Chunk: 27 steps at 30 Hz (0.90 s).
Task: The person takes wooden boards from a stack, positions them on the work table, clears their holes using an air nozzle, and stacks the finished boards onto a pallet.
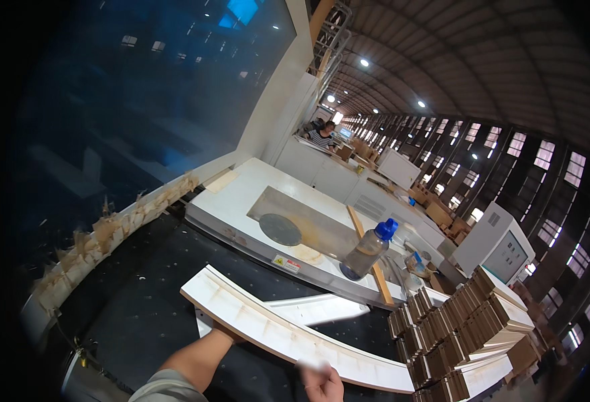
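Observation:
A long, curved white board [275,328] with a brown edge slants over the black, dotted work surface [134,295]. My left hand [227,332] reaches under its near edge, toward the left end, and holds it there; the board hides the fingers. Close to the board's near edge on the right, my right hand [324,384] is closed, its fingertips smeared by motion around a small whitish thing I cannot make out. Under and beyond the curved board lie other white pieces [322,309].
Stacked brown-and-white boards [466,328] stand at the right. A clear bottle with a blue cap [365,254] and a wooden strip [369,258] rest on the white machine ledge [231,191]. Left is a dark window [168,87] above frayed bristles [107,234]. A person [322,136] sits far back.

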Tool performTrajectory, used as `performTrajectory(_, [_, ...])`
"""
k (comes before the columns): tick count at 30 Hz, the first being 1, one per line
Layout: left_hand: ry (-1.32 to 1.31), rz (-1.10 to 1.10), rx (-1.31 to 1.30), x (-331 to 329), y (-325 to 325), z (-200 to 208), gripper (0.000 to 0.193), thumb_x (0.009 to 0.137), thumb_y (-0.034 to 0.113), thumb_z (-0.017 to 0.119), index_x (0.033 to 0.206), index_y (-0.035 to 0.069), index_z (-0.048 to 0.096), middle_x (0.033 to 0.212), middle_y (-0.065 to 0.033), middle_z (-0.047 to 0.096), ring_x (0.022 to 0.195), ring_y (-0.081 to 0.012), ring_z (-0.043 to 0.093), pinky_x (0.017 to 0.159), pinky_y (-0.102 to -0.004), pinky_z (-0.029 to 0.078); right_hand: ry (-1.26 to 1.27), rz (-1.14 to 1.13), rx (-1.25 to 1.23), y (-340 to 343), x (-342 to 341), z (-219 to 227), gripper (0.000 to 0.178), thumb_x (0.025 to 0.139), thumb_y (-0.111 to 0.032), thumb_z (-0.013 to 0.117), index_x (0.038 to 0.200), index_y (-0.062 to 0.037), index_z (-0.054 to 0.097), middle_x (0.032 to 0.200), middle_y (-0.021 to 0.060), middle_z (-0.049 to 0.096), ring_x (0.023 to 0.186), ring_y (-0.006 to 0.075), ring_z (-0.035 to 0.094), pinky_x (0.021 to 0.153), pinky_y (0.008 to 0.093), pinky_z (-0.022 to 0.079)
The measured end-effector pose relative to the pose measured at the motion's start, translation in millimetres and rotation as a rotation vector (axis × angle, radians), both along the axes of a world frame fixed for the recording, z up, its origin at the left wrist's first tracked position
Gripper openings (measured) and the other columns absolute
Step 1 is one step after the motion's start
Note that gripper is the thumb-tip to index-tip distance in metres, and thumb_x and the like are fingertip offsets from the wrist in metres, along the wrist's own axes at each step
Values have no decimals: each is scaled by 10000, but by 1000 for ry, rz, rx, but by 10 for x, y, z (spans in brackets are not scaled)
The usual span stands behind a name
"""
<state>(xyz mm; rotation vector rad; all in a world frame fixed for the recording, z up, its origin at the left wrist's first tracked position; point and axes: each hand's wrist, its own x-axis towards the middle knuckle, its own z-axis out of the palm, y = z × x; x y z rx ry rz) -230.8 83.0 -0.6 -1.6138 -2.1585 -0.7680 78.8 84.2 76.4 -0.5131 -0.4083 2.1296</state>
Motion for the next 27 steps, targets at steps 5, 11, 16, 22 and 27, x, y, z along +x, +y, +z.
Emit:
performTrajectory(5, [-43, 63, -279, 537, -1046, 356, 751, 815, 581, 500, 1348, 59, 407, 1379, -141, 410, 1305, -273, 340, 1034, -621, 199, -560, 225, 238, 295, -347, 58, 375, 919, -261, 473, 1169, 18, 499, 1147, 187, 575, 963, 276, 621, 698, 338, 533])
performTrajectory(11, [-119, -193, -415, 659, -1794, 485, 767, 803, 642, 503, 1303, 64, 446, 1314, -134, 467, 1266, -275, 389, 1033, -610, 216, -377, 228, 265, 672, -1035, -251, 304, 904, -229, 501, 1085, 9, 560, 997, 159, 617, 882, 299, 619, 705, 346, 506])
performTrajectory(16, [-142, -280, -428, 718, -1941, 584, 726, 802, 619, 533, 1291, 87, 463, 1326, -127, 462, 1280, -270, 383, 1054, -562, 220, -8, 241, -80, 921, -1626, -552, 329, 935, -227, 443, 1158, 7, 503, 1115, 174, 551, 1057, 317, 537, 966, 455, 421])
performTrajectory(22, [-252, -277, -301, 727, -1912, 372, 707, 712, 449, 676, 1282, 77, 484, 1318, -120, 458, 1286, -301, 352, 1068, -539, 239, -190, 228, -74, 877, -1944, -367, 389, 940, -248, 462, 1223, 15, 420, 1234, 243, 490, 1093, 388, 517, 922, 499, 438])
performTrajectory(27, [-144, -249, -383, 677, -1914, 542, 676, 778, 590, 582, 1254, 115, 511, 1293, -122, 486, 1246, -269, 416, 1050, -535, 233, -268, 788, 336, 434, -1441, -120, 407, 923, -273, 539, 1226, -15, 453, 1183, 180, 565, 1015, 271, 591, 858, 390, 482])
